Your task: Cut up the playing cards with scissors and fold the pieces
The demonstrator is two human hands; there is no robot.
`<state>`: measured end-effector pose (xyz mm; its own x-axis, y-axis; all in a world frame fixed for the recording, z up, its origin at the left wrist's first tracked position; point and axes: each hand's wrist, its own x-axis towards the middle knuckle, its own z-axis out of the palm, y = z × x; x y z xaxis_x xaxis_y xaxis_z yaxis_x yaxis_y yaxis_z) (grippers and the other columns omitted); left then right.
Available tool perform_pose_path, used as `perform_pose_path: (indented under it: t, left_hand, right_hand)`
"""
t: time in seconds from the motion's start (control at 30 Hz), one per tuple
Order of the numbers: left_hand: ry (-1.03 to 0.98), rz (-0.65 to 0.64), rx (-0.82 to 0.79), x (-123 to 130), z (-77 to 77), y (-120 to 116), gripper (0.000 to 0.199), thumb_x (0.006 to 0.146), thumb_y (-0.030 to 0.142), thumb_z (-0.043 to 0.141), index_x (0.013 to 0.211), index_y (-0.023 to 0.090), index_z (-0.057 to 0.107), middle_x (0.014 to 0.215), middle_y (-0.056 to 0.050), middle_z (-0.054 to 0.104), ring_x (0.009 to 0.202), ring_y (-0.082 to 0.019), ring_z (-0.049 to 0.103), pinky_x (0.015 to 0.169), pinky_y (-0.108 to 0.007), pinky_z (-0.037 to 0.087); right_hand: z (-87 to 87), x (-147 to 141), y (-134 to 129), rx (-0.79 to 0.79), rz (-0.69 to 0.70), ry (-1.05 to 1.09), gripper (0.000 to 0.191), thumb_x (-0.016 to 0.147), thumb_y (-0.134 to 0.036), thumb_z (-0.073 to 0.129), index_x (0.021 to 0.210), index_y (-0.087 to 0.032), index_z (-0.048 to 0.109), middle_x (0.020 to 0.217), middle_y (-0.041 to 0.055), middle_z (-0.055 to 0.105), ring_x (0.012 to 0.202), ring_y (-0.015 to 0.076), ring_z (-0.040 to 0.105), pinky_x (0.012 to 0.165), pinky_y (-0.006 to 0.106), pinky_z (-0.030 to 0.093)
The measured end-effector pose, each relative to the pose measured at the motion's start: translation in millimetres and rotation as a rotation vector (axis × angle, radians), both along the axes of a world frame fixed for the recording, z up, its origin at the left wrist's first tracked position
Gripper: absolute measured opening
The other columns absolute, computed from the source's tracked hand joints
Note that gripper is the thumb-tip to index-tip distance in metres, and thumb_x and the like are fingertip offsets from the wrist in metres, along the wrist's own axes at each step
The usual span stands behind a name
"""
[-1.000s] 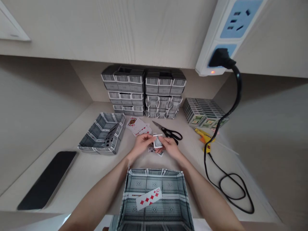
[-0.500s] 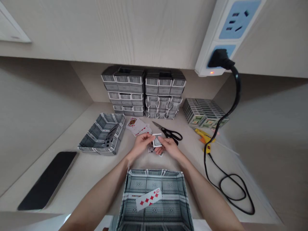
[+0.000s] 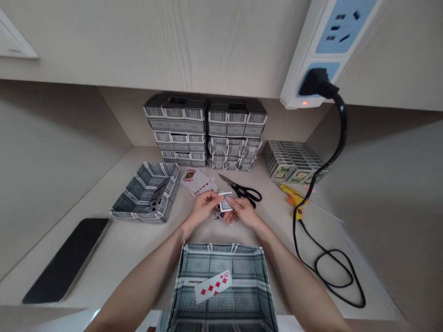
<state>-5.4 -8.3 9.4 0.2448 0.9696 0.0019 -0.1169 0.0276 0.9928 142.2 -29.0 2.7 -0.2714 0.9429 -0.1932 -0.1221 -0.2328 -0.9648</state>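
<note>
Between my two hands is a folded playing card [image 3: 226, 203] with its patterned back facing up. My left hand [image 3: 205, 205] pinches its left side, and my right hand [image 3: 242, 209] grips its right side with the thumb on top. Partly hidden below them, a king card [image 3: 217, 215] lies on the desk. Just beyond my right hand lie black-handled scissors [image 3: 244, 190], blades pointing up and left. A fan of playing cards [image 3: 198, 181] rests past my left hand. Close to me, a box made of cards [image 3: 221, 263] holds a loose nine of diamonds [image 3: 213, 287].
Another card-made box [image 3: 138, 203] with cards inside stands at left, near a black phone [image 3: 67, 260]. Stacked card boxes [image 3: 207, 129] line the back, beside card packs [image 3: 294, 161]. A yellow glue gun [image 3: 294, 198] and its cable lie right, under a power strip [image 3: 311, 60].
The card tilts slightly differently between my fingers. My hands stay in nearly the same place, and the view has shifted very slightly.
</note>
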Motion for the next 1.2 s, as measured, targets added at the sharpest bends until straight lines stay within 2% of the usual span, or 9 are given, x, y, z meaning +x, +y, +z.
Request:
perform_pose_path:
  t: [0.37,0.67,0.93,1.1,1.2]
  left_hand:
    - [-0.007,0.022,0.002,1.4,-6.2,0.3,0.027,0.064,0.037,0.066,0.059,0.013,0.054,0.052,0.003,0.053,0.049,-0.007,0.045,0.050,-0.020,0.035]
    - [0.002,0.073,0.036,1.3,-2.8,1.9,0.025,0.065,0.034,0.066,0.058,0.013,0.055,0.052,0.004,0.053,0.049,-0.007,0.044,0.050,-0.020,0.034]
    - [0.037,0.079,0.068,2.3,-2.3,-0.5,0.024,0.066,0.034,0.064,0.058,0.013,0.055,0.053,0.003,0.053,0.050,-0.007,0.044,0.051,-0.020,0.034]
    - [0.051,0.096,0.071,2.1,-2.0,-0.3,0.025,0.067,0.035,0.064,0.059,0.013,0.055,0.053,0.003,0.053,0.050,-0.008,0.045,0.051,-0.021,0.035]
    - [0.065,0.115,0.092,1.8,-2.5,-0.3,0.025,0.067,0.035,0.064,0.059,0.013,0.055,0.054,0.003,0.052,0.051,-0.007,0.045,0.052,-0.020,0.035]
  right_hand:
    - [-0.5,-0.2,1.1,0.021,-0.011,-0.059,0.049,0.067,-0.061,0.053,0.050,-0.015,0.051,0.039,0.0023,0.059,0.030,0.0124,0.053,0.030,0.020,0.037]
    - [-1.0,0.8,0.9,0.032,0.030,0.005,0.043,0.069,-0.056,0.055,0.060,-0.014,0.053,0.047,0.0025,0.063,0.036,0.0124,0.057,0.036,0.020,0.043]
    - [-5.3,-0.7,2.6,0.053,-0.017,-0.031,0.043,0.069,-0.056,0.054,0.055,-0.016,0.049,0.039,-0.0005,0.058,0.029,0.0103,0.050,0.029,0.018,0.034]
    - [-5.0,0.1,1.9,0.070,0.039,0.010,0.039,0.071,-0.052,0.054,0.059,-0.015,0.052,0.044,-0.0011,0.059,0.034,0.0098,0.053,0.036,0.019,0.041]
    - [-5.8,0.4,2.5,0.083,0.033,0.001,0.036,0.071,-0.050,0.055,0.062,-0.016,0.051,0.044,-0.0024,0.058,0.033,0.0093,0.051,0.034,0.019,0.039]
